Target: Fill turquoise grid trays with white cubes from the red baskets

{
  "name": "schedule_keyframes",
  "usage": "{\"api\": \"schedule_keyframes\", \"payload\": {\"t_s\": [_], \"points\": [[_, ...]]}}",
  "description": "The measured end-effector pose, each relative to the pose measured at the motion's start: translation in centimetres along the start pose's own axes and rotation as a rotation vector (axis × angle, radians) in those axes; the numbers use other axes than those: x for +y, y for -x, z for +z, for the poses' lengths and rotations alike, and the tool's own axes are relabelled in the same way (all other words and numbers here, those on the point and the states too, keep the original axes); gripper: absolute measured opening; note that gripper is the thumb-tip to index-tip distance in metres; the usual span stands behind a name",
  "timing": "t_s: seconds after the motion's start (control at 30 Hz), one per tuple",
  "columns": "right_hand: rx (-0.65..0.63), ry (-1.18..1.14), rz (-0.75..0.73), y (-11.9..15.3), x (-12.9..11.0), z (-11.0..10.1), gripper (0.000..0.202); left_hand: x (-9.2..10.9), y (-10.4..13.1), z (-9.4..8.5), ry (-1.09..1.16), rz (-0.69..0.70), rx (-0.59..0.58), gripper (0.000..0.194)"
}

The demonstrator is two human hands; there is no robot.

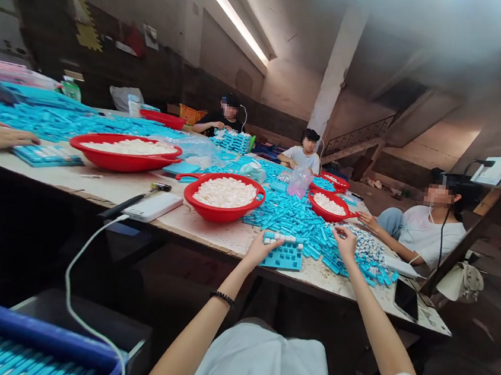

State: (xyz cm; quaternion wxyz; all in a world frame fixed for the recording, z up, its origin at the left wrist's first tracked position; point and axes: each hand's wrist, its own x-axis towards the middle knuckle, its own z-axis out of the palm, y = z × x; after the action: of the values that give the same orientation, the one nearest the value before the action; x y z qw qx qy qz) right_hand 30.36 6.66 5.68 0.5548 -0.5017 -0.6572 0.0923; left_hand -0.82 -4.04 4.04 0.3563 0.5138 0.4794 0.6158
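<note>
At the table's front edge my left hand [259,249] grips a light-blue grid tray [285,258] by its left side, thumb on top. White block-like pieces fill the tray's top row, and a few more sit in the row beneath; other cells are open holes. My right hand [345,243] is to the right, above the edge of a pile of small white-and-blue pieces [363,247]. Its thumb and fingers are pinched together, and what they hold is too small to make out. Blue strips [290,215] lie heaped just behind the tray.
Red bowls of white pieces stand left [222,208] and behind [328,215]. A white power bank [153,206] trails a cable off the edge. At right lies a phone [406,299]. Co-workers sit around the table; a blue crate [38,329] is low at left.
</note>
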Motion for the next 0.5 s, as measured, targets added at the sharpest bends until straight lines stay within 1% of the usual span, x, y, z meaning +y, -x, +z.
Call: {"api": "schedule_keyframes", "payload": {"t_s": [0.03, 0.1, 0.27, 0.4, 0.5], "points": [[0.023, -0.081, -0.026, 0.6, -0.9, 0.4, 0.036, 0.1, 0.0, 0.0, 0.000, -0.005, 0.001, 0.043], [0.025, -0.186, -0.048, 1.9, -2.7, 1.4, 0.039, 0.1, 0.0, 0.1, 0.004, -0.014, 0.004, 0.043], [-0.044, -0.353, -0.035, 5.5, -6.8, 4.6, 0.035, -0.3, -0.3, 0.1, 0.005, -0.032, 0.019, 0.043], [-0.085, -0.483, 0.031, 7.8, -8.7, 7.1, 0.032, -1.2, -0.7, 0.2, -0.014, -0.025, 0.008, 0.043], [-0.073, -0.551, 0.071, 9.0, -9.4, 8.2, 0.032, -1.8, -1.0, 0.2, -0.030, -0.021, 0.015, 0.043]]}}
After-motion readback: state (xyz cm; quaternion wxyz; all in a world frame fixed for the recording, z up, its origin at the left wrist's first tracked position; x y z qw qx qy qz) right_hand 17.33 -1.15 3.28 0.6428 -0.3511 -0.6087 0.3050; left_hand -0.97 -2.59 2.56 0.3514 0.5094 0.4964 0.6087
